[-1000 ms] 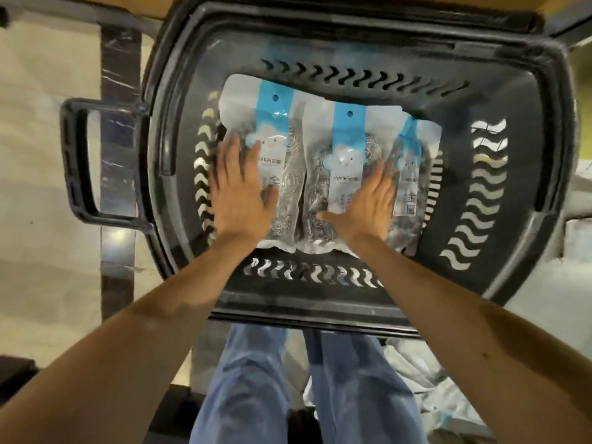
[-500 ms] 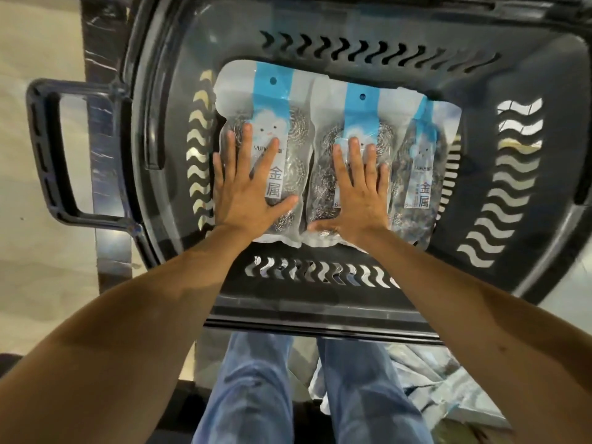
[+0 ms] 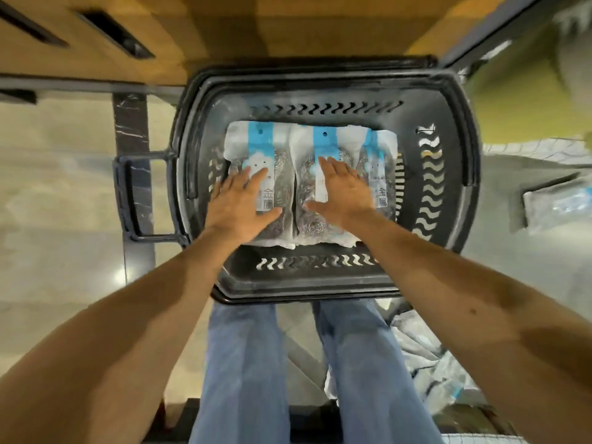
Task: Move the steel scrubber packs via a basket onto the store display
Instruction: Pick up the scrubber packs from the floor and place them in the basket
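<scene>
Left hand (image 3: 238, 205): open and flat, fingers spread, palm down on the left pack, near the basket's left wall.
Scrubber packs (image 3: 307, 184): clear bags with blue-and-white headers, lying side by side on the basket floor, header ends toward the far wall; they fill the floor's middle and left, the rightmost one tilted against the right wall.
Right hand (image 3: 344, 193): also open and flat, pressing the middle pack, gripping nothing.
Basket (image 3: 448, 174): dark plastic, wavy slots in its walls, a handle folded out at its left edge.
Step in hand: probably settling the loaded packs flat before the carry.
Next move: likely to lift the hands off and take the handle, keeping the basket level so the packs do not slide.
Floor (image 3: 64, 193): pale glossy tiles under the basket; more packs lie loose on it at the right.
Room: a wooden shelf (image 3: 224, 33) stands beyond the basket's far edge.
</scene>
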### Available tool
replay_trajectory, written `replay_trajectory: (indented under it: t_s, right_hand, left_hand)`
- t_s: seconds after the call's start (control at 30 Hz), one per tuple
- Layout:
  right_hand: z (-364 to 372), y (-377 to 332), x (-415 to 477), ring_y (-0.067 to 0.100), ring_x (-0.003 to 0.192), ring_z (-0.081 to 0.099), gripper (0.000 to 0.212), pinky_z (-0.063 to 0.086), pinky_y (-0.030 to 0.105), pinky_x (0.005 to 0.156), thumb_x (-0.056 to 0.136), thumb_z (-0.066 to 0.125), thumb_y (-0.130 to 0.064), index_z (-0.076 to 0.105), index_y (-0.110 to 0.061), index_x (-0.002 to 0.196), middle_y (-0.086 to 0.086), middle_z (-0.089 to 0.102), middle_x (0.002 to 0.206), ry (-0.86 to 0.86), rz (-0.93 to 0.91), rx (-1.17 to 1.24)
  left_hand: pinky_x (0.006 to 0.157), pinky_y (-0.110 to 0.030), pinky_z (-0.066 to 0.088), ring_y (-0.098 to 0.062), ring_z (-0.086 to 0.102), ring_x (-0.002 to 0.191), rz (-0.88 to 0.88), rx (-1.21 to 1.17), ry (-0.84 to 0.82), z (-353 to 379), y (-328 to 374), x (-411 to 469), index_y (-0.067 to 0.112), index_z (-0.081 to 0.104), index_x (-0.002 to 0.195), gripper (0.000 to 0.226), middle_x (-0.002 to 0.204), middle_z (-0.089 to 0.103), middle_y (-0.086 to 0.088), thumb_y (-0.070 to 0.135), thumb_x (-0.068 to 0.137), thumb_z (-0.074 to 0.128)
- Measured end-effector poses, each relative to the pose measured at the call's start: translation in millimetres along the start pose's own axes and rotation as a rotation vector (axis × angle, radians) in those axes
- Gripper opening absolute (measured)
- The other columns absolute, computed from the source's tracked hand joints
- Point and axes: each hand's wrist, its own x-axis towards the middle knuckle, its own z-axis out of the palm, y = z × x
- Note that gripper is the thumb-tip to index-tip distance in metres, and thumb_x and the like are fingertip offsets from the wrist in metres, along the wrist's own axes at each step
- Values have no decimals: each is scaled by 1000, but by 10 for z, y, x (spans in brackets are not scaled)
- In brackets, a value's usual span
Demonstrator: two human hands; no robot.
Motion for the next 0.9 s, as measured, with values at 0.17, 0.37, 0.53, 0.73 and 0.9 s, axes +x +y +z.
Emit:
replay_trajectory:
  t_s: [0.17, 0.37, 0.53, 0.73, 0.9]
  right_hand:
    - [-786, -234, -810, 28, 140, 27, 74, 25, 38, 112, 93, 51, -44, 16, -11, 149, 9, 28, 153, 142, 121, 62]
    - [-1326, -499, -2061, 28, 139, 28, 72, 21, 39, 115, 95, 44, -45, 12, -11, 150, 10, 26, 152, 208, 260, 82]
    - [-1505, -579, -2927, 28, 133, 34, 65, 25, 37, 111, 94, 47, -44, 22, -15, 147, 7, 36, 147, 385, 428, 201]
    - [-1427, -601, -3738, 26, 129, 39, 61, 27, 35, 108, 93, 50, -43, 29, -15, 143, 4, 41, 142, 543, 635, 336]
    - [-1069, -497, -4375, 27, 131, 36, 61, 24, 34, 108, 94, 47, -43, 29, -12, 143, 6, 39, 143, 633, 850, 456]
  left_hand:
    - [115, -42, 23, -26, 27, 140, 239, 150, 87, -940, 346, -454, 26, 16, 151, 83, 155, 24, -4, 62, 85, 51]
    - [114, -37, 23, -26, 27, 139, 409, 323, 81, -1865, 718, -1033, 28, 15, 151, 83, 156, 22, -1, 70, 84, 41]
    - [113, -43, 24, -25, 29, 139, 688, 411, 155, -2326, 1265, -1397, 21, 27, 148, 89, 153, 29, -6, 75, 78, 31]
    - [112, -46, 27, -24, 34, 137, 929, 493, 128, -2368, 1948, -1904, 22, 33, 146, 90, 148, 38, -3, 77, 75, 25]
    - [117, -46, 9, -23, 23, 143, 1112, 661, 90, -2085, 2588, -2340, 20, 21, 150, 92, 155, 26, -3, 77, 78, 26]
